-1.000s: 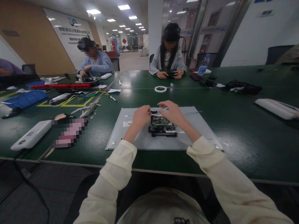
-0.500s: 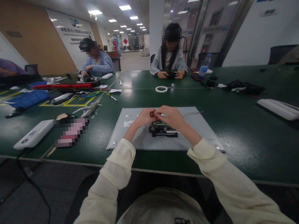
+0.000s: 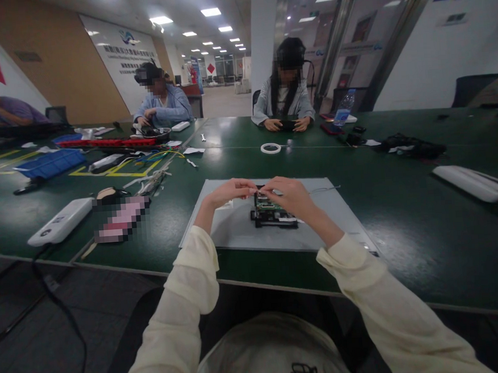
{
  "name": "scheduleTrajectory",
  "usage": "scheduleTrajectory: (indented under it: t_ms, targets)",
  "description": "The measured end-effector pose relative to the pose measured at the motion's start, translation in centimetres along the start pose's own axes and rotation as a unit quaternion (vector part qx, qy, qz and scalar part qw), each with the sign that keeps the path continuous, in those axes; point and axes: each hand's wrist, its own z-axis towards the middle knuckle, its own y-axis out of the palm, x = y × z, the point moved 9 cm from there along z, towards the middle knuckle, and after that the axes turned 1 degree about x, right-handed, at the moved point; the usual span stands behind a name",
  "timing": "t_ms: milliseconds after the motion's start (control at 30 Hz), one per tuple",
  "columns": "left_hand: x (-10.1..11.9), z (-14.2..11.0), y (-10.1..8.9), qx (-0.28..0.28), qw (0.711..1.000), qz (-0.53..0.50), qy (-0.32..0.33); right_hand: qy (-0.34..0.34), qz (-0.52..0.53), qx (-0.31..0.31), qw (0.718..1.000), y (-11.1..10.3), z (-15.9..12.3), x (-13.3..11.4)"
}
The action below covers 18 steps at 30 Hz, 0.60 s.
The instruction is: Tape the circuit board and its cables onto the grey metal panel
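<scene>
A small black-framed device with a green circuit board (image 3: 272, 214) lies on a flat grey panel (image 3: 230, 233) in front of me. My left hand (image 3: 234, 191) is at its far left corner, thumb and fingers pinched together. From the right, my right hand (image 3: 290, 195) reaches over the board with its fingers closed, its fingertips almost meeting the left ones at the far edge. Whatever the fingertips hold is too small and too covered to make out. A thin cable (image 3: 323, 189) lies on the panel beyond my right hand.
On the left are a white power bank (image 3: 61, 222), a pink phone-like item (image 3: 123, 219), a blue tray (image 3: 51, 164) and loose wires (image 3: 155, 180). A white tape roll (image 3: 271, 148) lies ahead. Two people sit across the green table (image 3: 224, 137). Another white device (image 3: 470, 183) lies right.
My left hand has shifted left and its fingers have straightened somewhat, showing more of the board. My right hand stays over the device. The view has turned slightly left.
</scene>
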Motion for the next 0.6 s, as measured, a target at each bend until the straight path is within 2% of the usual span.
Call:
scheduleTrajectory:
  t_ms: [133,367,600]
  targets:
    - [-0.7,0.1,-1.3,0.045,0.998,-0.031,0.011,0.020,0.010,0.033,0.999,-0.7,-0.1,0.2]
    - [-0.6,0.3,-3.4,0.151,0.987,-0.039,0.032,0.063,0.027,0.066,0.996,-0.9,-0.1,0.4]
    - [-1.3,0.2,-5.0,0.229,0.965,-0.121,0.030,0.038,-0.003,0.066,0.997,-0.8,-0.2,0.0]
